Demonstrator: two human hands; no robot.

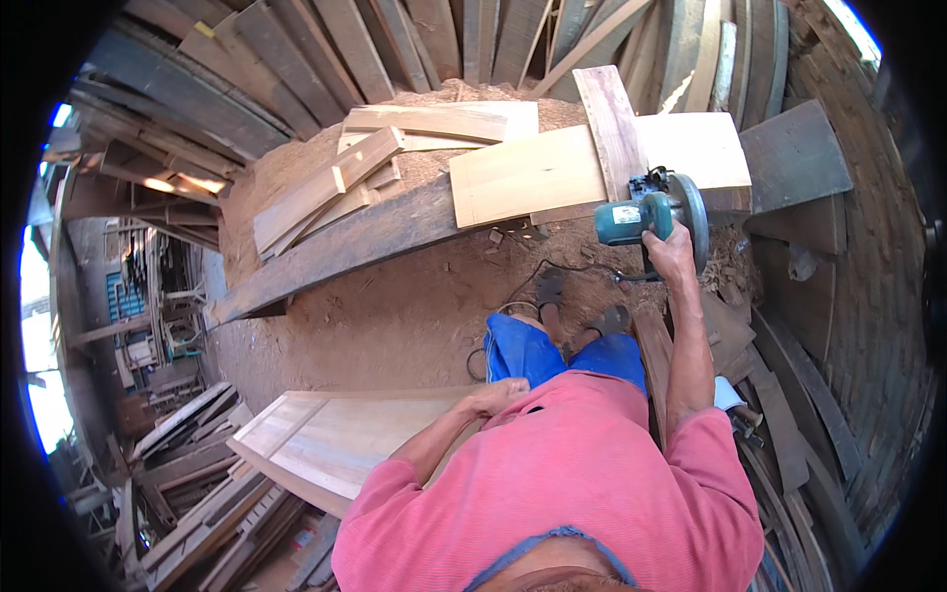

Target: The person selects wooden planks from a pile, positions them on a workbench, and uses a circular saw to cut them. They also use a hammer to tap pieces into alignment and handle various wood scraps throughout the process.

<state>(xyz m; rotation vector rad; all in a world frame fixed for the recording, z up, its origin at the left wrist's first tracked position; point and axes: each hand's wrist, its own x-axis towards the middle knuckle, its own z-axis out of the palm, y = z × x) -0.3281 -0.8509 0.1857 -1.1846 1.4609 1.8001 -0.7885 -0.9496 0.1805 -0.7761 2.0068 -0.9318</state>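
— Hands first: what are they doing?

— Right hand (671,247) is gripping the handle of a teal circular saw (656,212), fingers closed around it, while the left hand (493,395) is resting, loosely curled, on the edge of a pale wooden panel (326,439) near the person's hip. They are well apart.

— Where is the saw sitting?

— It is hanging at the near edge of a light board (552,173) lying on the table (335,247), just beside a reddish plank (612,128) laid across that board.

— How far along is the cutting looking?

— Several cut pieces (326,187) are lying on the table already, but I am seeing no fresh kerf in the board, so this cut seems barely begun, if at all.

— Anything unclear?

— The blade is hiding under its guard, and the cord (552,266) is getting lost in the sawdust.
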